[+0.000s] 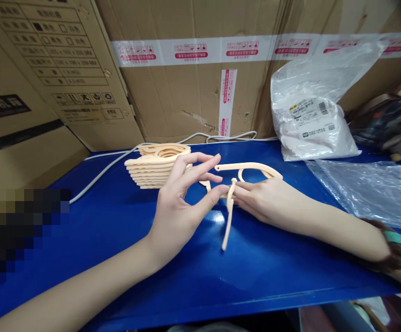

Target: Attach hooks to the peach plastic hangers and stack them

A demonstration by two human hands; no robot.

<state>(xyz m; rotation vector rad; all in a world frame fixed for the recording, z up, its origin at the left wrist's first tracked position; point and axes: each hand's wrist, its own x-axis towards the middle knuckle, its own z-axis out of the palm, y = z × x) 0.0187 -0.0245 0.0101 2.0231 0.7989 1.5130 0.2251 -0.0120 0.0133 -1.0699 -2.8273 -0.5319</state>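
My right hand (267, 198) grips a peach plastic piece that looks like part of a folding hanger (230, 216), one slim arm of it pointing down toward me. My left hand (182, 198) has its fingers spread, and its thumb tip touches the same piece from the left. Just behind my right hand is a curved peach arm (252, 166) with a hole at its left end; I cannot tell whether it joins the held piece. A stack of similar peach hangers (152, 173) stands behind my left hand, partly covered by its fingers.
The blue table (145, 286) ends at a front edge near me. Cardboard boxes (172, 101) wall off the back and left. A white cable (103, 184) runs along the back left. At the right are a white plastic parcel bag (311, 124) and a clear plastic sheet (376, 193).
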